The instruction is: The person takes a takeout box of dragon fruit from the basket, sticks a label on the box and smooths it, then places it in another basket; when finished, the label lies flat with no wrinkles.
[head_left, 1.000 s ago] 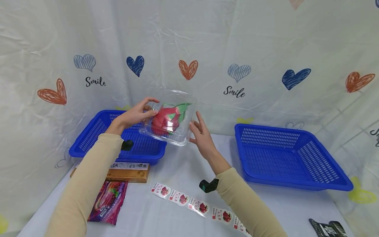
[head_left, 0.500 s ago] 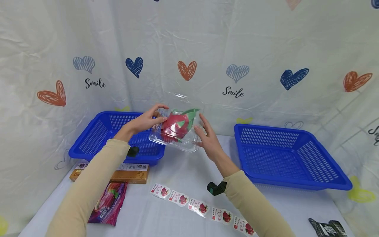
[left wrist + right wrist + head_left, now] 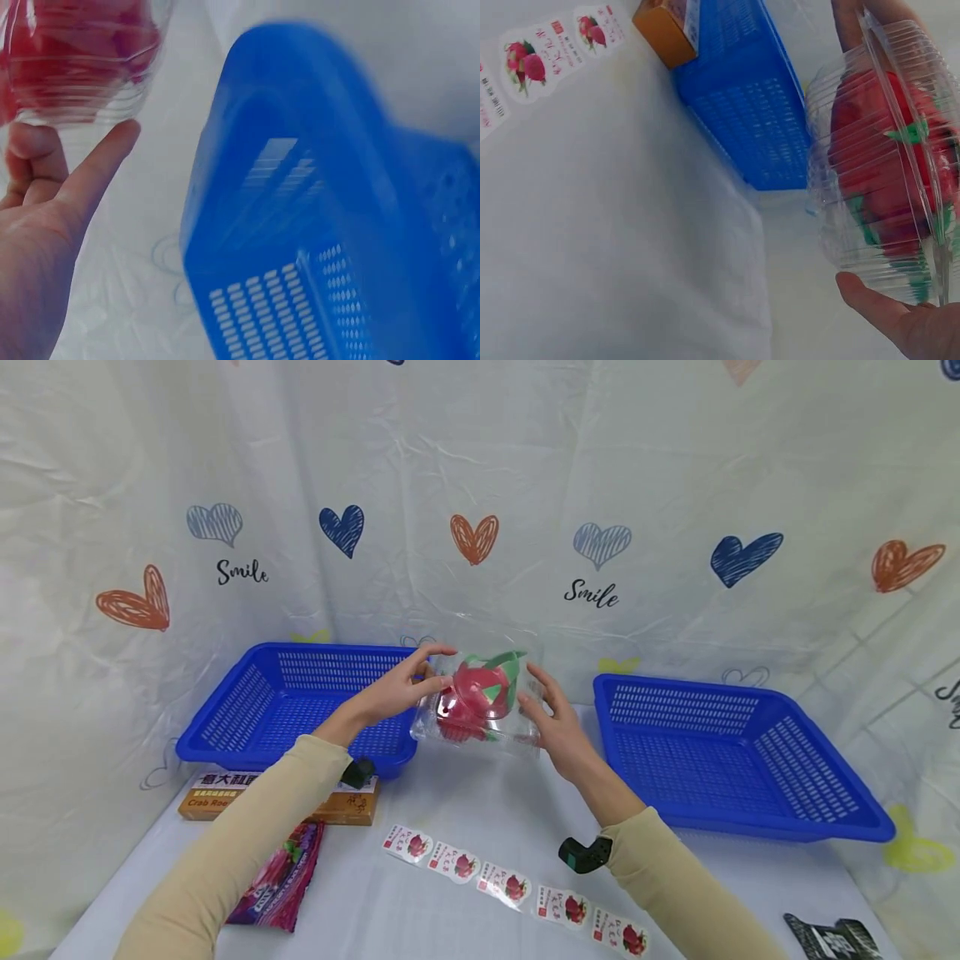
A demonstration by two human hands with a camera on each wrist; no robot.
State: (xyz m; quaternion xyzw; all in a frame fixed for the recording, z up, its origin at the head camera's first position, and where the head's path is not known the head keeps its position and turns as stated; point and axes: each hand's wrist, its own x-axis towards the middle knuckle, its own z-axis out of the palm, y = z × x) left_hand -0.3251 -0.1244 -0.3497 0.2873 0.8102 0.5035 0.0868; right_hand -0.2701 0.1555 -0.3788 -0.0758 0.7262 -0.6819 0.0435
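Observation:
A clear plastic clamshell box (image 3: 487,727) with a red and green dragon fruit (image 3: 480,693) inside hangs in the air between the two baskets. My left hand (image 3: 433,672) grips its left end, thumb on top and fingers at the side. In the left wrist view the left hand (image 3: 45,225) touches the box (image 3: 75,60) from below. My right hand (image 3: 537,695) lies with straight fingers against the box's right side. The right wrist view shows the ribbed box (image 3: 885,165) up close, with a fingertip of the right hand (image 3: 900,322) under it.
A blue basket (image 3: 300,702) stands at the left and another blue basket (image 3: 720,752) at the right. A strip of fruit stickers (image 3: 510,885) lies on the white table. An orange box (image 3: 217,793), a purple packet (image 3: 281,877) and a black packet (image 3: 832,935) lie near the front.
Both hands have carried the box down and to the right, away from the left basket. The right hand, which was apart from the box, now touches its side.

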